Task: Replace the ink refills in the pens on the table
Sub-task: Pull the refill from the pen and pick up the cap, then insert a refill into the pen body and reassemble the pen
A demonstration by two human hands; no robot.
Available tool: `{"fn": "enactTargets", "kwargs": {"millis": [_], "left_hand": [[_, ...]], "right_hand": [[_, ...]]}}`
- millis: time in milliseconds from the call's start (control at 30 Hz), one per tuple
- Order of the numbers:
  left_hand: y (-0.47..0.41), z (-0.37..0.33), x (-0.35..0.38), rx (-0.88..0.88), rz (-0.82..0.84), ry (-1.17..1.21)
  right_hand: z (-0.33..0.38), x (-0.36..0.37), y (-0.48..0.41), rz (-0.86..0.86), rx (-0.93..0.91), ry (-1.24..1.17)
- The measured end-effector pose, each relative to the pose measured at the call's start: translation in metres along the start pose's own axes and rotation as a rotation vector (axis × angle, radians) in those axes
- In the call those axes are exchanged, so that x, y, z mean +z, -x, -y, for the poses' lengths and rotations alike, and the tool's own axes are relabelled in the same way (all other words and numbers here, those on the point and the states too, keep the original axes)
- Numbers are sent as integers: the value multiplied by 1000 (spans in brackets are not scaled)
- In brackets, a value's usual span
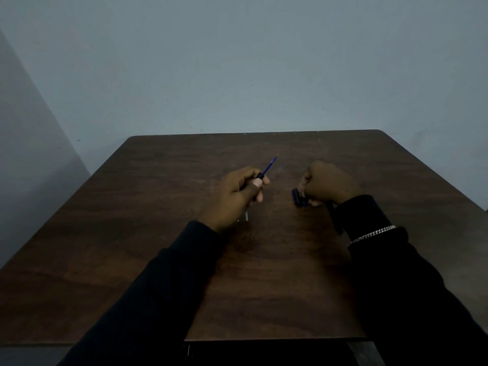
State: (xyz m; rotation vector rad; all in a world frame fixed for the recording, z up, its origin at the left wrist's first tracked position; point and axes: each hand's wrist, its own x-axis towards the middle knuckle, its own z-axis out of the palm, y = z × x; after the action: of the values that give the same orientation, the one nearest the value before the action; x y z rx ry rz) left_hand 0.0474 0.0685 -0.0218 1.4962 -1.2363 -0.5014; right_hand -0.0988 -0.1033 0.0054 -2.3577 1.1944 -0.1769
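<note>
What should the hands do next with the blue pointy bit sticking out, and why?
Probably bring the right hand and its dark pen piece over to the left hand and slip it onto the blue refill, because the refill's tip is bare and the two parts are apart.

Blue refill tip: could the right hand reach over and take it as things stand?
Probably not at once. The table gap between the hands is bare and the refill sticks out free of the left hand, but the right hand is closed on a dark pen part.
</note>
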Motion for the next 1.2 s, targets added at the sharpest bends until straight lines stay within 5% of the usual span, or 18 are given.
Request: {"fn": "enactTargets", "kwargs": {"millis": [433,600,733,867,1200], "left_hand": [[-1,4,0,11,8,-33],[-1,3,1,2,2,-30],[-1,2,1,-17,11,-22],[-2,3,1,-14,7,-18],[-2,3,1,-16,13,-30]], "right_hand": [[4,1,1,24,70,78],[2,-4,5,-122,76,57],[3,-10,9,-305,-139,-481],[18,-16,16,-196,-246,-1119],[26,-12,21,-78,-372,-1256]]}}
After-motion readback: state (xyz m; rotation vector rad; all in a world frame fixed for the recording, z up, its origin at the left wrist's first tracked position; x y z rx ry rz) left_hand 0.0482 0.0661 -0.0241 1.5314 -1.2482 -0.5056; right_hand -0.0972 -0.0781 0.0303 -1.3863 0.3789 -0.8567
